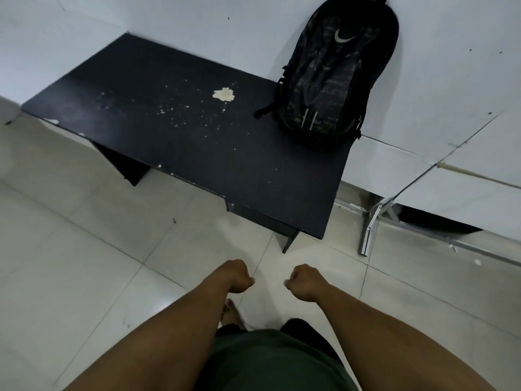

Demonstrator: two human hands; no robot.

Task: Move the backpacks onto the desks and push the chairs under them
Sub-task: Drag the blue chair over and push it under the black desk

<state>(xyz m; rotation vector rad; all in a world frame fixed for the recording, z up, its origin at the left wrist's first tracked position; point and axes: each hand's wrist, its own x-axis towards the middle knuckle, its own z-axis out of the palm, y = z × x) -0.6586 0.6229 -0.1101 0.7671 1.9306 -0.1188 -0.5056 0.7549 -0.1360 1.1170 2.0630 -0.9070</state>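
Observation:
A black backpack with a pale swoosh logo stands on the right end of a dark desk, leaning against the white wall. The desk top is speckled with pale paint marks. My left hand and my right hand hang side by side in front of me over the tiled floor, below the desk's near right corner. Both hands have their fingers curled into fists and hold nothing. No chair is in view.
White wall panels run behind and to the right of the desk. A loose metal strip and a dark gap under a wall panel lie to the right. Pale floor tiles spread left and in front. My bare foot shows below.

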